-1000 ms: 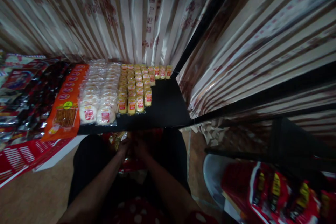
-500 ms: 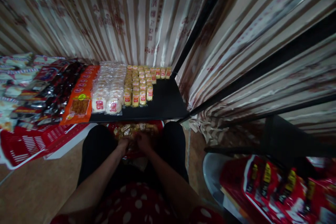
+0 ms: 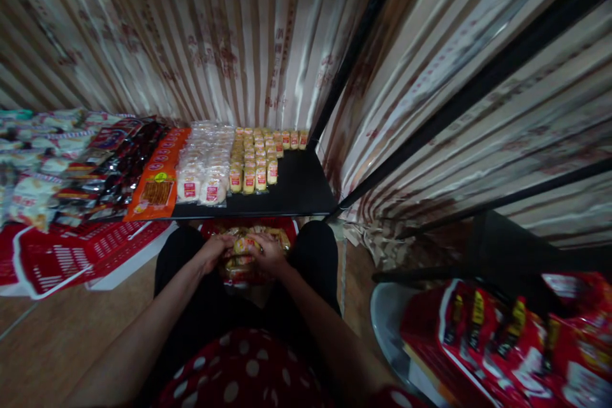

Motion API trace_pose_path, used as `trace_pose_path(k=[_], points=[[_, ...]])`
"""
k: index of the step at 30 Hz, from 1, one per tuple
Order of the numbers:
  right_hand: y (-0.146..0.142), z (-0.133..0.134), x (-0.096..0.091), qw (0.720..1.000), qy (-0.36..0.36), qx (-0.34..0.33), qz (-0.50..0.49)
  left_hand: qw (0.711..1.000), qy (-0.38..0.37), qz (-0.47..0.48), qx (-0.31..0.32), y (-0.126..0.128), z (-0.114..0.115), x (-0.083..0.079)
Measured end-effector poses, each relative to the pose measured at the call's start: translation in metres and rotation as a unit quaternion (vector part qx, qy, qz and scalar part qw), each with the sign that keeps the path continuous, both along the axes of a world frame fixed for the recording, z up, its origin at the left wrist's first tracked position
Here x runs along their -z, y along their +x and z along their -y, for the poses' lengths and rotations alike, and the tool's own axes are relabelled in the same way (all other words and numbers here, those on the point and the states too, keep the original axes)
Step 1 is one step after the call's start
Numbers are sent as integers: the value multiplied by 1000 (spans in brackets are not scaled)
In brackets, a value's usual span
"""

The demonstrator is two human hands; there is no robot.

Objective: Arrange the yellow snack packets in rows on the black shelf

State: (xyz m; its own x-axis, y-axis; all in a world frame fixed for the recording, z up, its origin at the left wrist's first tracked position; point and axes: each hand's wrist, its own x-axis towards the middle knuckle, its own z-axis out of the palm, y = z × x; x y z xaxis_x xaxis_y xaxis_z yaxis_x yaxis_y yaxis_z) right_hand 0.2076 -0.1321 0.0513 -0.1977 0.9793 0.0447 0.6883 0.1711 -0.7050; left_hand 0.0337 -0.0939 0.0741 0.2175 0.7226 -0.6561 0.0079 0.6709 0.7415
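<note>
Between my knees sits a red basket (image 3: 295, 227) full of small yellow-wrapped snacks (image 3: 280, 237). My left hand (image 3: 213, 252) and my right hand (image 3: 270, 254) meet above it, closed on a yellow snack pack (image 3: 245, 245) from either side. Fingers cover part of the wrapper, and whether more than one pack is held is hard to make out. On the black shelf (image 3: 301, 185) ahead, similar yellow snack packs (image 3: 253, 166) stand in rows with red labels. Left of them are rows of clear-wrapped white round snacks (image 3: 205, 162).
An orange snack bag (image 3: 155, 182), dark packets (image 3: 108, 172) and white packets (image 3: 33, 194) fill the shelf's left part. Red baskets (image 3: 71, 261) sit below. Black frame bars (image 3: 430, 127) cross before the curtain (image 3: 229, 32); red bags (image 3: 516, 338) lie at lower right.
Both hands have come up from deep among the snacks in the basket, and a yellow pack now shows between them. The camera view has shifted slightly.
</note>
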Motion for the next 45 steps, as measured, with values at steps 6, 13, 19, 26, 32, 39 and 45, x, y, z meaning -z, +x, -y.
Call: trace_pose_path(k=[6, 13, 19, 26, 32, 39, 45], points=[[7, 14, -12, 998, -51, -15, 21, 999, 19, -5, 41, 5, 2, -10], [10, 22, -19, 991, -85, 92, -51, 997, 74, -7, 26, 24, 7, -35], [11, 19, -15, 979, -57, 144, -135, 981, 182, -60, 31, 44, 8, -43], [20, 8, -20, 958, -71, 88, -262, 949, 292, -120, 21, 57, -7, -38], [41, -6, -31, 932, -96, 102, -335, 941, 314, -121, 36, 80, -21, -45], [73, -32, -51, 901, -54, 185, -389, 912, 380, -155, -9, 122, -30, -72], [104, -77, -50, 892, 5, 263, -368, 881, 429, -199, 30, 153, -39, -83]])
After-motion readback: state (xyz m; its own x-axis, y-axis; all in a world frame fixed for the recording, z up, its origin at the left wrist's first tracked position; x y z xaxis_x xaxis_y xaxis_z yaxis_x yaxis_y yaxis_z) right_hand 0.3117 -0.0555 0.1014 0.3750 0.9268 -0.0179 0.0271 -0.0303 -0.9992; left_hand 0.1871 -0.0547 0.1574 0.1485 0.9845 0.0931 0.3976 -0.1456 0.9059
